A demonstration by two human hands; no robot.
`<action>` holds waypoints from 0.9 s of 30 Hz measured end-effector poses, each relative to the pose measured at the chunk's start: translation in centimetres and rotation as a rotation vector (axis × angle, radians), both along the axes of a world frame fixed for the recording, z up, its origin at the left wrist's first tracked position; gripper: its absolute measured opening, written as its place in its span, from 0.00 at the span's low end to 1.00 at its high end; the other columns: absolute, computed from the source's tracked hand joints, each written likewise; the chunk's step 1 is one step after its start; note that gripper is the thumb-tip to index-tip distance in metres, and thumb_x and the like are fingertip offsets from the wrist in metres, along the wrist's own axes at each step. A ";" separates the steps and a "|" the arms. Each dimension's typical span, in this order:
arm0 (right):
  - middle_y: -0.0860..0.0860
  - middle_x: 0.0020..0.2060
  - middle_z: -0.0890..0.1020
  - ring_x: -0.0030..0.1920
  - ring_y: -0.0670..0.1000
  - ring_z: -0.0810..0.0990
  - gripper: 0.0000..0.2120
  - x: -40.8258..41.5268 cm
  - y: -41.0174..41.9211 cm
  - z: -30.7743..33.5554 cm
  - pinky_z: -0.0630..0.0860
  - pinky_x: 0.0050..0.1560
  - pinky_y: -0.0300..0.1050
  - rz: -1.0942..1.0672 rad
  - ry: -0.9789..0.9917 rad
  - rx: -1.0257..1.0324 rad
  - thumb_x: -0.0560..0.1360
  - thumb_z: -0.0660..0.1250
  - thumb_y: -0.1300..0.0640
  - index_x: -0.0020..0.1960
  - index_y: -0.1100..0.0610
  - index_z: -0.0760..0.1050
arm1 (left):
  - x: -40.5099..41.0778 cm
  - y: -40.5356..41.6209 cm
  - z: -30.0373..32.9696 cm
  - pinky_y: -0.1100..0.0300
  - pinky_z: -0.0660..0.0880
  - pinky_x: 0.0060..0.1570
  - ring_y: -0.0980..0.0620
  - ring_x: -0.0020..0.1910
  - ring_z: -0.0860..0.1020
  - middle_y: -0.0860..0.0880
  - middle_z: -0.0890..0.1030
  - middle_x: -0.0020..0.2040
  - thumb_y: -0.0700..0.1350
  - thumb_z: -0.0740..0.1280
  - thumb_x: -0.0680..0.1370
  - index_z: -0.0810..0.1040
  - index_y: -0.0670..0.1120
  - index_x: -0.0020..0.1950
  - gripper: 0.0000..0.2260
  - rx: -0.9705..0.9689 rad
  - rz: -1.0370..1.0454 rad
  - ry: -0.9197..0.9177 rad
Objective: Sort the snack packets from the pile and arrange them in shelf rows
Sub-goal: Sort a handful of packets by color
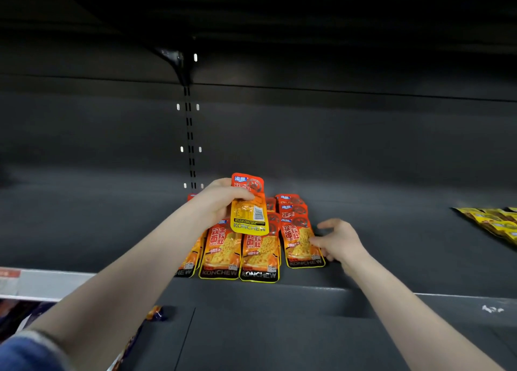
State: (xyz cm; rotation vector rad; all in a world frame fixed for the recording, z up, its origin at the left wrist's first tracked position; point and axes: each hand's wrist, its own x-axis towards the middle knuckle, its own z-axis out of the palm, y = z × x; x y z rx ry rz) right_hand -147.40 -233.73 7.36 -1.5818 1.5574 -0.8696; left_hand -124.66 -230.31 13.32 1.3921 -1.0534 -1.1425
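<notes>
Spanning the view: dark shelf; orange snack packets in overlapping rows at its centre; yellow packets far right on it; left hand gripping a raised packet above the rows; right hand, fingers loosely spread, touching the rightmost row's edge

"KONCHEW" on held packet and shelf-row packets

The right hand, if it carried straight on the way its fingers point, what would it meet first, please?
Probably the rightmost orange packet row: the right hand points left at it, and its fingers seem to touch the front packet's edge already, though depth is unclear.
</notes>
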 end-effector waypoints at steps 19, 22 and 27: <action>0.57 0.29 0.75 0.13 0.41 0.67 0.09 -14.3 -5.1 1.6 0.60 0.14 0.30 -0.122 -0.178 -0.044 0.76 0.65 0.65 0.55 0.62 0.71 | -10.4 1.2 2.3 0.56 0.72 0.41 0.46 0.35 0.74 0.44 0.75 0.33 0.39 0.64 0.59 0.71 0.43 0.34 0.06 -0.064 -0.112 -0.204; 0.57 0.29 0.75 0.14 0.42 0.68 0.08 -15.5 -5.3 1.0 0.60 0.14 0.30 -0.111 -0.182 -0.021 0.76 0.65 0.64 0.54 0.60 0.72 | -11.6 0.4 2.0 0.48 0.74 0.55 0.41 0.42 0.77 0.43 0.82 0.36 0.35 0.61 0.67 0.72 0.41 0.38 0.03 -0.002 -0.109 -0.107; 0.57 0.30 0.76 0.21 0.49 0.70 0.06 -16.5 -5.5 0.3 0.62 0.16 0.31 -0.085 -0.209 -0.015 0.76 0.66 0.64 0.53 0.61 0.74 | -12.6 -0.1 1.8 0.63 0.67 0.32 0.51 0.29 0.69 0.48 0.70 0.31 0.54 0.64 0.76 0.69 0.48 0.36 0.14 0.109 -0.049 -0.082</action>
